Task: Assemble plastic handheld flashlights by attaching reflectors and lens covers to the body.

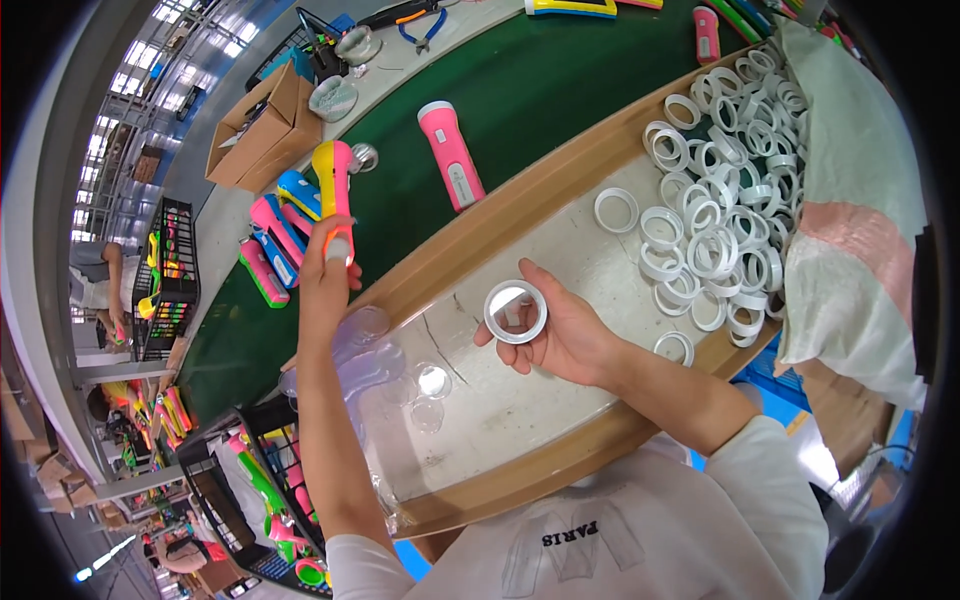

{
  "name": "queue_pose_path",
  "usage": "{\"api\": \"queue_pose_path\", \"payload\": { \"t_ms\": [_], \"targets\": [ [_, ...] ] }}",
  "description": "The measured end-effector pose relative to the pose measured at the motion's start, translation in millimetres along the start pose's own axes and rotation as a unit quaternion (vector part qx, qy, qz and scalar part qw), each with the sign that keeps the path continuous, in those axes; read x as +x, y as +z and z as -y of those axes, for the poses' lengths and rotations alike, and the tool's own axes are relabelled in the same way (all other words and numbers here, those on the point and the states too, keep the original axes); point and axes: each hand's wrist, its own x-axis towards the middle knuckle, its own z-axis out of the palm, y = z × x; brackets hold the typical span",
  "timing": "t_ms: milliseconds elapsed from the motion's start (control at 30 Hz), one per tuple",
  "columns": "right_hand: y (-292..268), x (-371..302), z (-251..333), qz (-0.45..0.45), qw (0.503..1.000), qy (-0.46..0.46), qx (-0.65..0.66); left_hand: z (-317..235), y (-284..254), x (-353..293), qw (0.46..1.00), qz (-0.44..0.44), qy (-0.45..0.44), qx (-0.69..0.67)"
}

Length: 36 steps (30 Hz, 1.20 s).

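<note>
My left hand (322,275) is closed around a pink and yellow flashlight (336,185), held over the green belt. A shiny silver reflector cup (364,157) shows beside the flashlight's upper end; I cannot tell whether it is attached. Over the tray, my right hand (567,335) is palm up with its fingers curled, gripping a white ring (541,325) with what looks like a clear lens in it. Below that hand, clear round discs (428,414) lie on the tray's pale floor beside a crumpled clear plastic bag (372,368).
A brown-edged tray (540,497) holds a heap of white rings (715,240) at right, beside a whitish sack (850,180). On the green belt (560,80) lie a pink flashlight (450,155) and, farther left, several coloured ones (275,240). A cardboard box (268,130) and black crates (225,500) stand left.
</note>
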Motion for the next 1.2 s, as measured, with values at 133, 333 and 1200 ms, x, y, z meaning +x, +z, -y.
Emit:
{"api": "queue_pose_path", "payload": {
  "t_ms": [133, 333, 1200],
  "targets": [
    [-4.3, 0.7, -4.3, 0.021, 1.0, -0.016, 0.003, -30.5, -38.4, -95.2, 0.983, 0.073, 0.076, -0.151],
    [3.6, -2.0, -7.0, -0.014, 0.999, -0.041, -0.019, -56.3, -49.6, -199.0, 0.959, 0.146, 0.084, -0.226],
    [23.2, -22.9, -15.9, 0.07, 0.981, -0.053, -0.173, -77.7, -36.1, -247.7, 0.983, 0.163, 0.075, 0.034]
  ]
}}
